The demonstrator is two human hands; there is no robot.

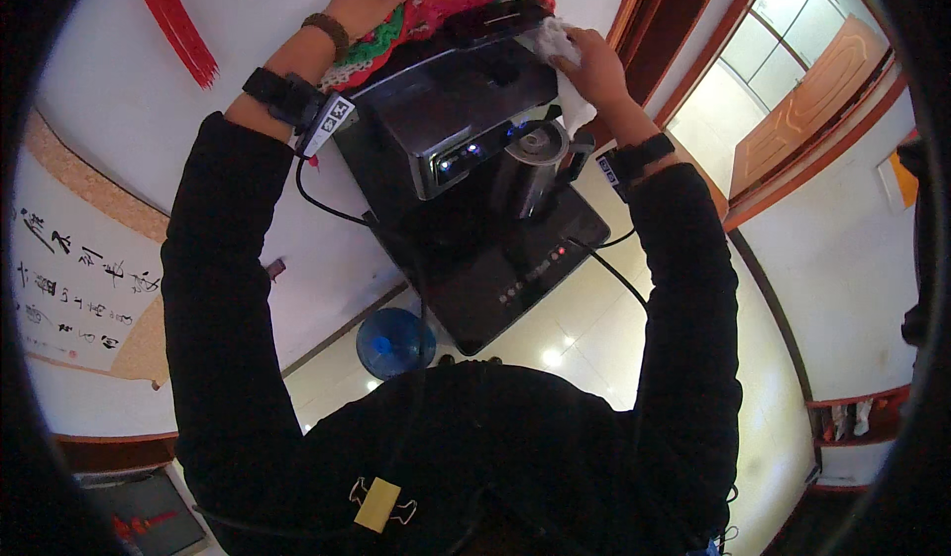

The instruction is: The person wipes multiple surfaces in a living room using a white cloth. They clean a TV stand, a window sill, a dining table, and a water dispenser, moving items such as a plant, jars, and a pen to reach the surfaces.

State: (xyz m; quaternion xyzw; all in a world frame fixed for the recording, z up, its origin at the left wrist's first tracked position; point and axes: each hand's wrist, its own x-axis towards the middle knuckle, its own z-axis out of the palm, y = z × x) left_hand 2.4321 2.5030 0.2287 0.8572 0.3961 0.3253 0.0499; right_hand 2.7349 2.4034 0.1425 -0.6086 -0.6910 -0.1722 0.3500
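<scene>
A black water dispenser or tea machine [461,99] with lit blue indicators stands before me, a crocheted red and green cover [446,6] over its back and top. My left hand [368,6] grips the cover's left part, with a small dark object by the thumb. Bunched in my right hand [594,65] is a white cloth or tissue [568,95], which touches the machine's right edge and hangs down. A metal kettle [533,162] with a dark handle stands under the machine's front on the glossy black top [490,266], where small red lights show.
A blue water bottle [395,343] stands on the floor left of the black top. The white wall is close on the left, with a calligraphy scroll [82,288]. A door frame [706,58] rises at the right. Thin black cables run from both wrist straps.
</scene>
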